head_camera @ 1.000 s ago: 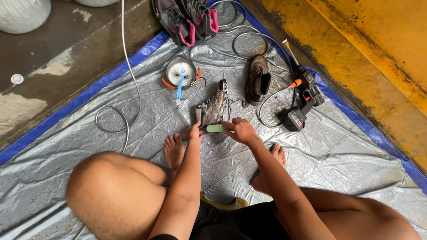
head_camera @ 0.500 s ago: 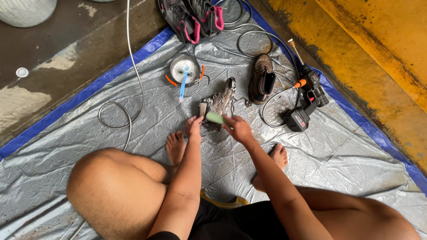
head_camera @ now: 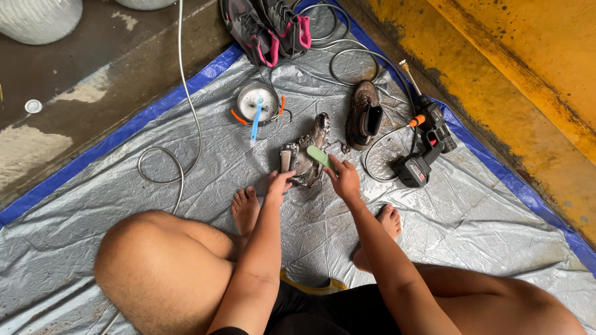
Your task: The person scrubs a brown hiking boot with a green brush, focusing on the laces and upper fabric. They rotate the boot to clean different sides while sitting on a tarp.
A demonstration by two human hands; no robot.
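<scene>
Two hands at work: left hand and right hand, both over the grey tarp.
Hidden or cut off: the white tubs at upper left are cropped by the frame; the pink-lined sneakers at the top edge are partly cropped; the brush bristles cannot be made out; the sole of the muddy shoe is out of view.
Count, left to right: one small white cap on the concrete; one grey hose looped on the tarp; one round metal bowl with one blue toothbrush resting in it; two sneakers; one muddy shoe; one brown boot; one black-and-red power sprayer.
Left hand grip: fingers closed on the heel end of the muddy shoe, steadying it.
Right hand grip: fingers wrapped narrowly around a green brush, which lies against the shoe's upper.
Shoe position: on the tarp, centre, just ahead of the bare feet, between the bowl and the boot.
Labels: a red patch on the sprayer's battery; its print is too small to tell.
Tarp edge: blue border, touching the yellow wall base at right.
</scene>
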